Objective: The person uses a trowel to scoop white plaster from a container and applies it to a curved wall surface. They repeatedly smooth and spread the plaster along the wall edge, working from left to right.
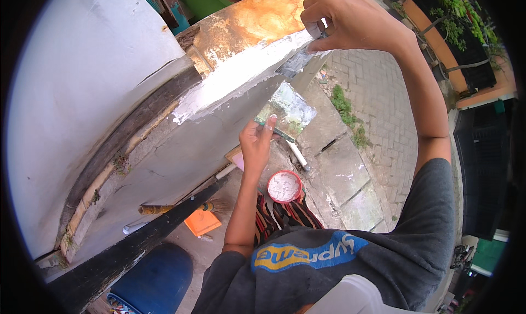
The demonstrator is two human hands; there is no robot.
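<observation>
My left hand (256, 144) grips a flat, square putty board (290, 110) by its near edge, thumb on top. Its greenish face is smeared with white paste. Up at the wall, my right hand (359, 21) is closed around a scraper, whose grey, paste-smeared blade (294, 64) lies against the edge of the ledge. My fingers hide most of its handle. A band of wet white putty (235, 75) covers the side of the orange-brown stained wall top (252, 23). Below my left hand stands a red tub (284, 187) of white putty.
A black pole (148, 243) slants across the lower left, near a blue container (153, 278), an orange dustpan (202, 222) and a brush (219, 206). A white pipe (297, 154) sticks out beyond the tub. Paving (378, 111) and potted plants (452, 26) lie to the right.
</observation>
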